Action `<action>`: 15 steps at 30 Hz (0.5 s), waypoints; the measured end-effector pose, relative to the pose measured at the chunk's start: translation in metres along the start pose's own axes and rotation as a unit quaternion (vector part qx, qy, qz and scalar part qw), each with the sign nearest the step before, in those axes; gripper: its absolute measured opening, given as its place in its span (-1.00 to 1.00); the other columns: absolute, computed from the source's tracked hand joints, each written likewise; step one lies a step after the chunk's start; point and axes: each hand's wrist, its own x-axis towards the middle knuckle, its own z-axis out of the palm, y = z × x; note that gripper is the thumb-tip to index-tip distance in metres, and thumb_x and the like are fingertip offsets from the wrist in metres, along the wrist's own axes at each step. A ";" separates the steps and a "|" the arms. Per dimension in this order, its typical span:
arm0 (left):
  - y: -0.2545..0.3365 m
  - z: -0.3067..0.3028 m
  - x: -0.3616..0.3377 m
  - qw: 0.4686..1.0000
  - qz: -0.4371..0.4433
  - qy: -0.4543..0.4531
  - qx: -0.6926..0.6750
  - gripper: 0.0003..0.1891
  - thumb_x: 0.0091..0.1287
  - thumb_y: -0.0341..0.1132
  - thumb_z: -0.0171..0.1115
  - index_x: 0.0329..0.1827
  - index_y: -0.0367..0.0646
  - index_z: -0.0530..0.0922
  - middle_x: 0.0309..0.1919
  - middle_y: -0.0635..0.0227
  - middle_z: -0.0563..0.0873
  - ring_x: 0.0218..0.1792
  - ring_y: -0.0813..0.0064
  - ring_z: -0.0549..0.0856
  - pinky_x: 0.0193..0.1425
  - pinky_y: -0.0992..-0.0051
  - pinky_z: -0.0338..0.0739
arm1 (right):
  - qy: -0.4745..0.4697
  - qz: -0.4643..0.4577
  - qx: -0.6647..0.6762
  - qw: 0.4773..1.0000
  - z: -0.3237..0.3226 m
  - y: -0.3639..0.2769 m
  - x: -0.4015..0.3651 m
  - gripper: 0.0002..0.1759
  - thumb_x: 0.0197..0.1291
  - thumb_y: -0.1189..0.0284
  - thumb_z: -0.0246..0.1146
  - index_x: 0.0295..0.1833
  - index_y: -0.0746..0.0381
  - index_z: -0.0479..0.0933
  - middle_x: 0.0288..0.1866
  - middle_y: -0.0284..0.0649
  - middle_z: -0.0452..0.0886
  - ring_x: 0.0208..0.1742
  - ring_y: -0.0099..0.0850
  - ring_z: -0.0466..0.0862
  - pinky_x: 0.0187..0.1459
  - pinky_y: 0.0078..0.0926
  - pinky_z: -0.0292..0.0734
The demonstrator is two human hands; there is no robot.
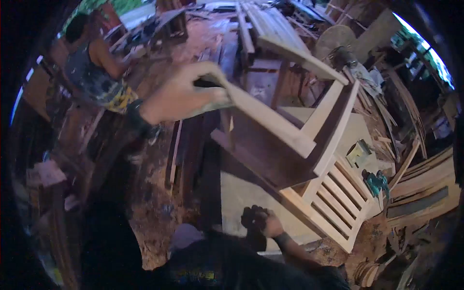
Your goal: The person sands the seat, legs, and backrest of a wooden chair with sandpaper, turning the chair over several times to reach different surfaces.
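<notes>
My left hand [188, 94] grips the upper end of a pale wooden rail, thumb below and fingers curled over it. The rail [270, 118] belongs to a wooden frame with a dark inner panel [258, 145], tilted over a light board. At its lower right is a slatted section [338, 198]. Low in the view, my right hand [273, 226] is closed on a dark, lumpy object [253, 218] above the light board [241, 203]; the object's details are too dark to make out.
A co-worker [96, 67] is at the upper left. A green and black tool [377, 183] lies right of the slats. Behind stand a round fan [336, 41] and long planks [275, 26]. More boards [425, 188] lean at the right; scraps litter the ground.
</notes>
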 end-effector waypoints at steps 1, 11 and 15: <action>0.003 0.005 0.034 0.998 0.031 -0.044 0.028 -0.74 0.41 -0.22 0.44 -0.04 -0.23 0.69 -0.16 0.32 0.77 -0.07 0.48 0.73 0.11 0.37 0.62 | 0.013 0.019 0.005 1.000 0.001 -0.005 0.004 -0.41 0.26 0.15 0.42 0.37 0.12 0.62 0.38 0.04 0.63 0.36 0.16 0.56 0.33 0.12 0.49; -0.003 0.156 0.180 0.923 0.205 -0.324 0.030 -0.60 0.31 -0.02 0.54 -0.10 -0.22 0.75 -0.17 0.08 0.85 -0.12 0.17 0.85 0.01 0.21 0.67 | -0.004 0.150 -0.230 0.961 0.055 -0.019 0.022 -0.16 0.44 -0.32 0.03 0.67 -0.10 0.34 0.66 0.05 0.37 0.73 0.12 0.19 0.64 0.46 -0.08; -0.009 0.153 0.181 0.906 0.207 -0.370 0.010 -0.59 0.29 -0.03 0.57 -0.09 -0.23 0.73 -0.19 0.06 0.81 -0.12 0.09 0.82 0.01 0.18 0.66 | -0.008 0.148 -0.229 0.962 0.049 -0.021 0.020 -0.20 0.47 -0.27 0.08 0.66 -0.10 0.35 0.60 0.09 0.40 0.70 0.16 0.24 0.61 0.45 0.03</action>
